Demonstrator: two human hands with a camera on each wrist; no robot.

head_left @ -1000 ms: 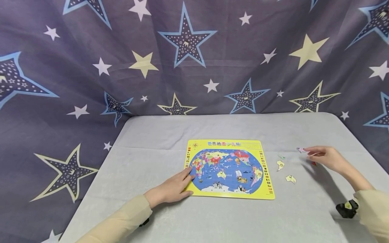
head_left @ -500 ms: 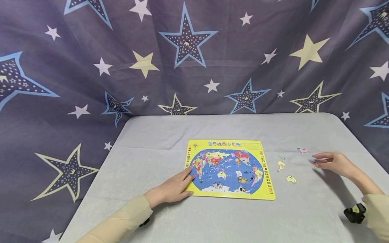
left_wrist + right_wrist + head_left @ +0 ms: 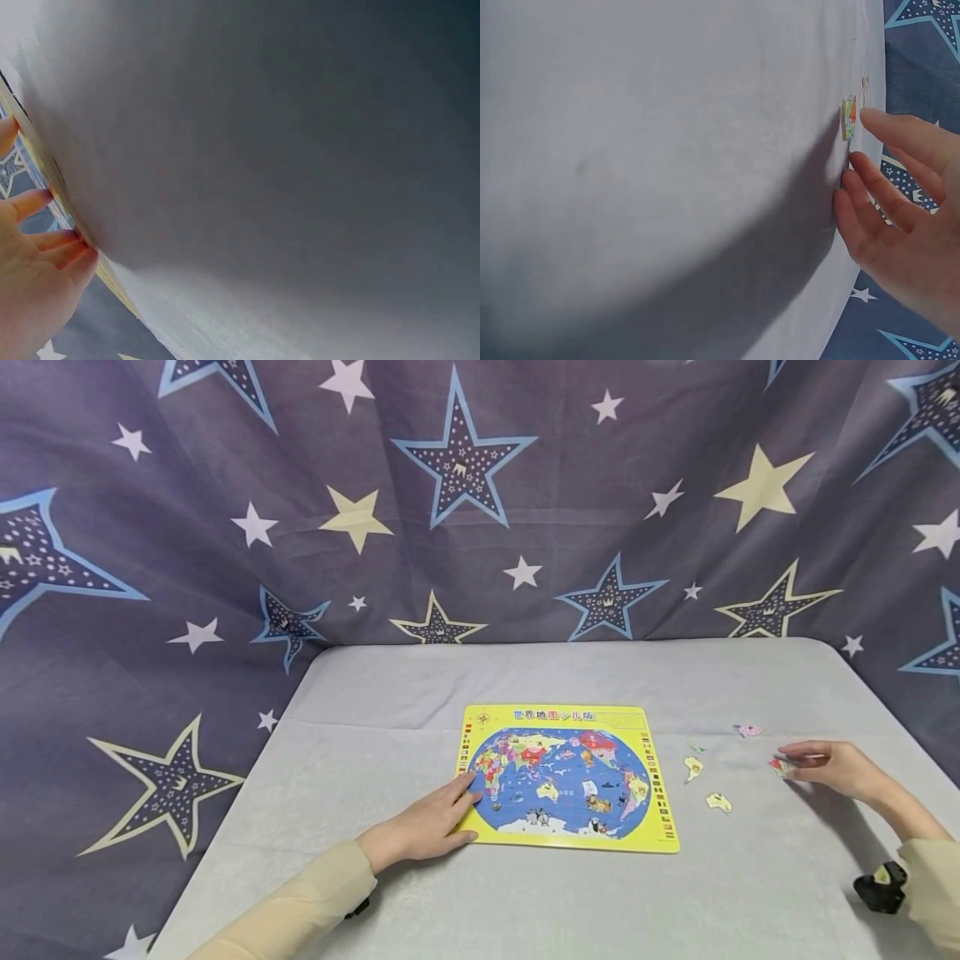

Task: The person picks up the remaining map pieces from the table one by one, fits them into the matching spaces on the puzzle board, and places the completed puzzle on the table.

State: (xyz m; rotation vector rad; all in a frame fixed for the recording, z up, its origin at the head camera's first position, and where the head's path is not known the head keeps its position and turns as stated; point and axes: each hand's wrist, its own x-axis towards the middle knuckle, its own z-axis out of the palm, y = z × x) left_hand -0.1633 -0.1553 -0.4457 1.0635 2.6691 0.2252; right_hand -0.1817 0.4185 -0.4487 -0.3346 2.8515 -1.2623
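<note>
A yellow-bordered world map puzzle board (image 3: 652, 843) lies flat on the table. My left hand (image 3: 423, 820) rests on its left edge, fingers extended over the border; the left wrist view shows the fingertips on the board. To the right, my right hand (image 3: 840, 768) hovers low at a small red-and-green puzzle piece (image 3: 780, 767). In the right wrist view the thumb and fingers stand apart, and the piece (image 3: 849, 118) lies just past the fingertips. A pink puzzle piece (image 3: 747, 731) lies behind it.
Between board and right hand lie a thin green piece (image 3: 697, 748), a pale yellow tapering piece (image 3: 692, 768) and an Australia-shaped piece (image 3: 718, 802). The grey-covered table (image 3: 337, 718) backs onto a dark curtain (image 3: 555, 477) printed with stars.
My right hand has let go of the pink piece, leaving it on the table, and has moved right and nearer to the red-and-green piece. The left hand stays on the board.
</note>
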